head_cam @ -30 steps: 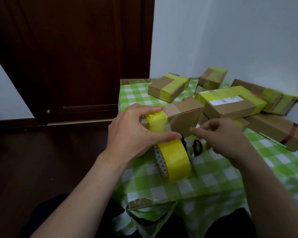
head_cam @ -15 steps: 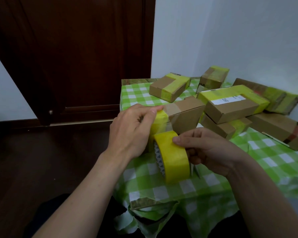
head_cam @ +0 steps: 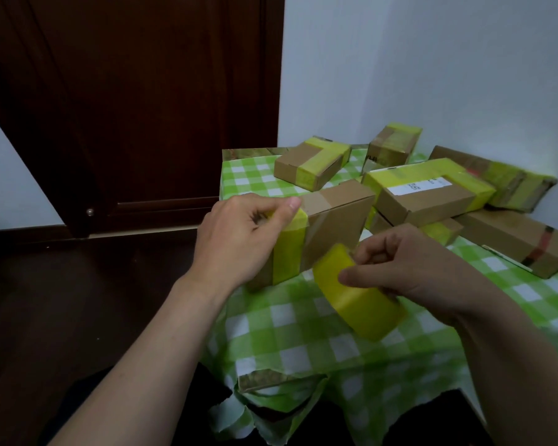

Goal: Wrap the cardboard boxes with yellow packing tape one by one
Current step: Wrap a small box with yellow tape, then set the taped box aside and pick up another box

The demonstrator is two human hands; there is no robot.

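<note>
A brown cardboard box (head_cam: 332, 220) stands tilted on the green checked tablecloth (head_cam: 284, 320), with a band of yellow tape round its near end. My left hand (head_cam: 239, 239) grips that near end, thumb on top over the tape. My right hand (head_cam: 400, 268) holds the yellow tape roll (head_cam: 358, 300) just below and right of the box, fingers curled round it. The roll looks blurred. I cannot see a strip running from roll to box.
Several boxes with yellow tape lie at the back and right: one (head_cam: 313, 162) at the far edge, a labelled one (head_cam: 429, 191), a small one (head_cam: 393, 146) against the wall. A long box (head_cam: 516, 239) lies right. A dark door (head_cam: 132, 107) stands left.
My right hand took hold of the roll and pulled it right and down, away from the box. The box tipped up in my left hand, showing the taped side.
</note>
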